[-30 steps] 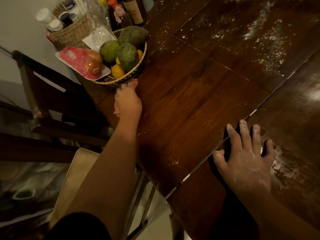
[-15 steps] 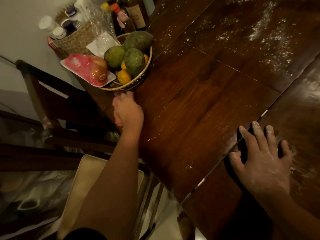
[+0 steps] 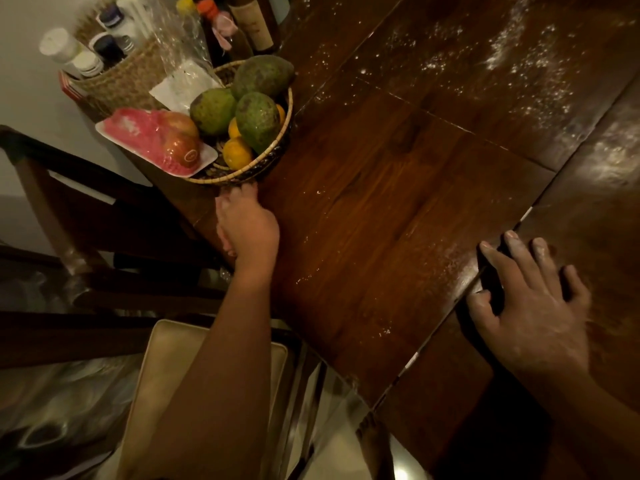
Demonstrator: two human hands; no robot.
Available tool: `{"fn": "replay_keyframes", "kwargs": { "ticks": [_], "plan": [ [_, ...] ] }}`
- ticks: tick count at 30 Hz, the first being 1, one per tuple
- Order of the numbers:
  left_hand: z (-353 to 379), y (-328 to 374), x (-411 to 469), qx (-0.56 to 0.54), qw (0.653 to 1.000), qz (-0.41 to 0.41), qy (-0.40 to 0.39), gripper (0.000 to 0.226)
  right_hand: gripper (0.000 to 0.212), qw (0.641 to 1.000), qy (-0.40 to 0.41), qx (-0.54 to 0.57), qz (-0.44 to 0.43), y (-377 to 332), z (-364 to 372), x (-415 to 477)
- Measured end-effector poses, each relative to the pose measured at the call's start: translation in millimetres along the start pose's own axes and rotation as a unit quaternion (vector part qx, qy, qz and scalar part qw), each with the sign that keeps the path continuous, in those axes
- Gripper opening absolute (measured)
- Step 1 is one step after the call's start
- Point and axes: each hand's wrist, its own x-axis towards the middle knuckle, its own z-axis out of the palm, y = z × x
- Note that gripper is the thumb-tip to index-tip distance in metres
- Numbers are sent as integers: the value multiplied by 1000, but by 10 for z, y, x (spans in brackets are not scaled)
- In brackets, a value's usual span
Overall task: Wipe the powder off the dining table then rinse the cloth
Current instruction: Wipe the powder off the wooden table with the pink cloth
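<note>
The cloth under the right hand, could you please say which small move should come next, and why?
Probably slide the cloth forward and right, toward the powder. The right hand presses flat on it, white patches lie beyond the fingers, and the table panel to the left looks mostly wiped.
</note>
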Motion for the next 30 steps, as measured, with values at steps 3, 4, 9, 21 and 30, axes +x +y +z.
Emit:
{"fn": "replay_keyframes", "kwargs": {
  "ticks": [3, 4, 9, 21, 30],
  "plan": [
    [93, 342, -280, -50, 985, 161, -23, 65, 62, 1000, 4, -1, -2, 6, -3, -8],
    [133, 415, -408, -67, 967, 238, -55, 71, 62, 1000, 6, 1, -3, 3, -6, -7],
    [7, -27, -356, -146, 911, 347, -169, 86, 62, 1000, 1, 2, -4, 3, -14, 4],
    [-54, 52, -2272, -154, 817, 513, -213, 70, 64, 1000, -12, 10, 6, -6, -22, 2],
    [248, 657, -1018, -146, 988, 58, -5, 67, 62, 998, -5, 55, -28, 70, -3, 25]
  ]
}}
